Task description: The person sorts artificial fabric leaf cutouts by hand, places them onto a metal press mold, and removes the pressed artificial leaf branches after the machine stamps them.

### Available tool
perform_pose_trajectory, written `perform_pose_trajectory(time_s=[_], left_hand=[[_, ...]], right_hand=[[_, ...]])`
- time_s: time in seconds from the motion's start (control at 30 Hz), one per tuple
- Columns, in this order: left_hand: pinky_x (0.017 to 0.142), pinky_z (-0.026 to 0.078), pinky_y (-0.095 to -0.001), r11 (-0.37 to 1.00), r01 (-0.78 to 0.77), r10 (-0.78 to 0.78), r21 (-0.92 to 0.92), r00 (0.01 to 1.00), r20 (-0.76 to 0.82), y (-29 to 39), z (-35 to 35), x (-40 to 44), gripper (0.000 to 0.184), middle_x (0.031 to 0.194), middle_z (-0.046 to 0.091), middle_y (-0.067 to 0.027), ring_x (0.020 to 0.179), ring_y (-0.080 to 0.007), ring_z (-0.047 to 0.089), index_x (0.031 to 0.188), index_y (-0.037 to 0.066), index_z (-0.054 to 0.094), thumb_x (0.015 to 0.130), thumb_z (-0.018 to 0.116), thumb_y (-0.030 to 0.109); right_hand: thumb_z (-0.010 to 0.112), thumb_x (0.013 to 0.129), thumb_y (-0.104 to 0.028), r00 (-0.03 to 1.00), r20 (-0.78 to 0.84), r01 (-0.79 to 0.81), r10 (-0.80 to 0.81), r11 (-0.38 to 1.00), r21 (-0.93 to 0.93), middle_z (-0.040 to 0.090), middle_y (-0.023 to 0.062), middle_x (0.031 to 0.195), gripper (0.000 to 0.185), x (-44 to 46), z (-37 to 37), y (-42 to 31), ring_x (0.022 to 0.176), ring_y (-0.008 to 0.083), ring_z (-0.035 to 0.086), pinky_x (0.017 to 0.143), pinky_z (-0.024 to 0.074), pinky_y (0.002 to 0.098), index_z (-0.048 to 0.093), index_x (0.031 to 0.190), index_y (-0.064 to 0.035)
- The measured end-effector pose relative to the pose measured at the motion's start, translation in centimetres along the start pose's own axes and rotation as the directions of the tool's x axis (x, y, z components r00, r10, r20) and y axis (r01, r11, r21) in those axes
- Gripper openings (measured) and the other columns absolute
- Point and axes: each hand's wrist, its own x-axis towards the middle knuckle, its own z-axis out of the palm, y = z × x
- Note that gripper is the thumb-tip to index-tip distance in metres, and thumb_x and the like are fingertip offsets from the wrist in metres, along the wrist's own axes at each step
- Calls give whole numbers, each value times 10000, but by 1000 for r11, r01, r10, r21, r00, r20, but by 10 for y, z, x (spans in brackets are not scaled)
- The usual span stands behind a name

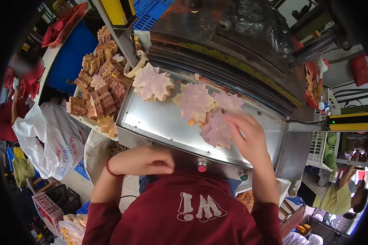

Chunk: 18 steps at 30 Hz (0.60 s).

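Leaf-shaped pieces with jagged edges, pale pink and tan, lie on a metal work plate point(151, 118). A stack of leaf pieces point(152, 81) is at the plate's left end. Toward the middle, a larger leaf piece point(192, 100) overlaps others, with another leaf piece point(229, 101) behind. My right hand point(249, 136) is over the right edge of the nearest leaf piece point(218, 128); its fingers stretch toward it, thumb apart, slightly blurred. Whether they touch it is unclear. My left hand point(151, 161) hovers before the plate's front edge, fingers curled in, nothing visible in them.
Bundles of leaf pieces point(102, 98) are heaped left of the plate. A dark heavy press point(229, 45) rises behind it. A red button point(202, 165) and a green button point(243, 176) sit on the front panel. A white sack point(55, 136) stands left; another person point(337, 194) is at right.
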Motion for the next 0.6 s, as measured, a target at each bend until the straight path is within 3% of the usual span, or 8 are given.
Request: perform_pose_trajectory(time_s=[0.03, 0.13, 0.27, 0.37, 0.47, 0.57, 0.6], left_hand=[[666, 501, -336, 995, -84, 87, 51, 995, -46, 6, 1, 12, 168, 854, 633, -82, 765, -255, 635, 932, 79, 613, 895, 602, 242], [658, 494, -318, 958, -116, 181, 261, 954, -237, 8, 10, 49, 121, 848, 624, -58, 746, -250, 622, 891, 72, 614, 875, 623, 192], [675, 483, -358, 949, -99, 177, 298, 953, -246, 7, 10, 56, 126, 852, 624, -82, 760, -279, 610, 916, 63, 609, 884, 600, 185], [668, 480, -359, 970, -124, 182, 208, 939, -290, 0, 6, 55, 132, 848, 623, -85, 752, -280, 608, 904, 57, 612, 880, 612, 187], [660, 479, -331, 983, -105, 148, 153, 939, -311, -3, -1, 53, 120, 837, 623, -85, 728, -257, 606, 917, 51, 619, 876, 625, 163], [653, 471, -292, 997, -76, 80, 27, 903, -422, 2, -7, 55, 103, 803, 613, -82, 701, -206, 597, 938, 45, 623, 875, 630, 127], [673, 469, -267, 999, -29, 33, 15, 901, -432, 6, -10, 55, 113, 835, 613, -71, 734, -168, 587, 956, 35, 622, 867, 642, 100]], right_hand=[[594, 811, -22, 999, 53, 2, 0, 999, -35, 634, 134, 1076, 239, 23, 12, 4, 976, 311, 601, 832, 483, 379, 633, 1046, -34], [615, 811, -74, 971, 225, 124, -84, 978, -166, 613, 132, 1151, 377, 72, 51, 22, 1083, 303, 560, 907, 447, 391, 581, 1185, -43], [673, 746, -90, 948, 302, 45, 100, 898, -438, 599, 108, 1108, 440, 95, 68, 11, 1059, 293, 536, 888, 434, 398, 575, 1173, -59], [700, 727, -109, 898, 412, -13, 154, 945, -326, 595, 104, 1078, 345, 101, 63, 17, 1041, 280, 539, 862, 433, 397, 611, 1057, -68], [712, 729, -133, 947, 318, 13, 49, 982, -191, 616, 93, 975, 233, 96, 60, 24, 976, 274, 550, 838, 437, 388, 619, 934, -71], [671, 720, -89, 964, 226, -147, 142, 989, 3, 614, 103, 834, 186, 93, 29, 13, 808, 246, 582, 722, 469, 349, 594, 882, -42], [664, 749, -85, 916, 262, -354, 304, 920, 167, 611, 99, 779, 178, 92, 12, 6, 737, 207, 583, 672, 476, 307, 591, 900, -26]])
